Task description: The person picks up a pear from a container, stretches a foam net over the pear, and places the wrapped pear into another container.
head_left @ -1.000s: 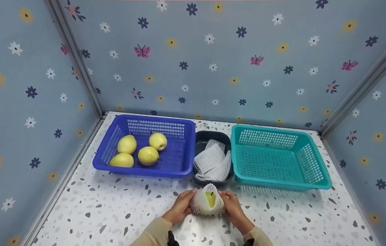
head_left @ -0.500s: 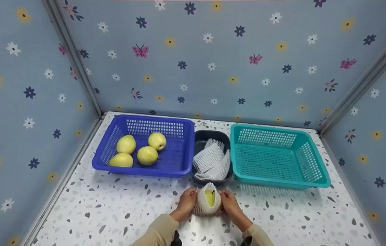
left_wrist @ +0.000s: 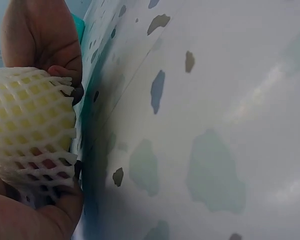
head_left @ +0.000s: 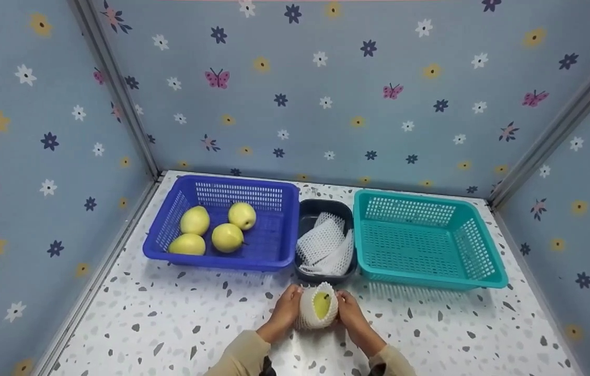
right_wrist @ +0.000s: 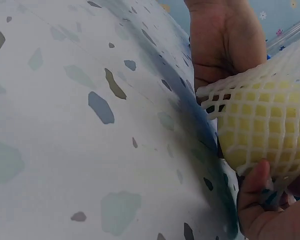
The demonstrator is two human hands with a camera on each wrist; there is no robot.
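Observation:
A yellow-green pear (head_left: pixel 322 305) sits inside a white foam net sleeve (head_left: pixel 307 313) at the front middle of the table, its dark stem showing through the sleeve's open top. My left hand (head_left: pixel 283 316) holds the sleeve from the left, and my right hand (head_left: pixel 353 316) from the right. In the left wrist view, the left thumb and fingers (left_wrist: pixel 62 212) pinch the sleeve's lower edge (left_wrist: pixel 65 165). The right wrist view has the right fingers (right_wrist: pixel 255 192) curled at that edge too, with the pear's yellow skin (right_wrist: pixel 255 125) visible through the mesh.
Behind the hands stands a dark tub (head_left: pixel 348 206) of flat white foam sleeves (head_left: pixel 323 243). Left of it, a blue basket (head_left: pixel 268 256) holds several pears (head_left: pixel 228 237). A teal basket (head_left: pixel 409 243) stands right. Flowered panels (head_left: pixel 295 78) enclose the speckled table (head_left: pixel 195 313).
The hands have come slightly closer together, the left shifting right. The sleeve looks narrower around the pear, and its top opening has become a rounder oval. Baskets and tub stay put.

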